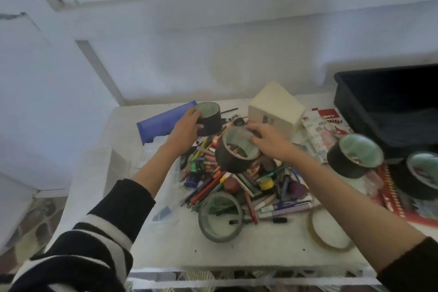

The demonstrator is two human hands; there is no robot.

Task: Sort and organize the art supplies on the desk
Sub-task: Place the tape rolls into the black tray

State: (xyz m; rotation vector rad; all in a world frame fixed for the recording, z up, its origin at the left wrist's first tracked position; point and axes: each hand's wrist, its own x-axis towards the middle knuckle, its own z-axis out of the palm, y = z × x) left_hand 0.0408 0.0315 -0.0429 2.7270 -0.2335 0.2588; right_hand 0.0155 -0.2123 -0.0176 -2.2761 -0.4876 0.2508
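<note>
Presently a black tape roll (209,119) is gripped in the left hand (187,127), held off the desk (248,251), while a second dark roll (237,152), tilted on the pile of pens and pencils (237,182), is pinched at its far rim by the right hand (267,141). A matching roll (354,156) is seen well to the right, nearer that hand, beside a black bin (355,106); matte bands and pale, glossy cores are shown

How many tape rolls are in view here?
6: black roll in the left hand; second black roll in the right hand; two black rolls at right; grey roll and clear roll in front. The pile may hide more.
</note>
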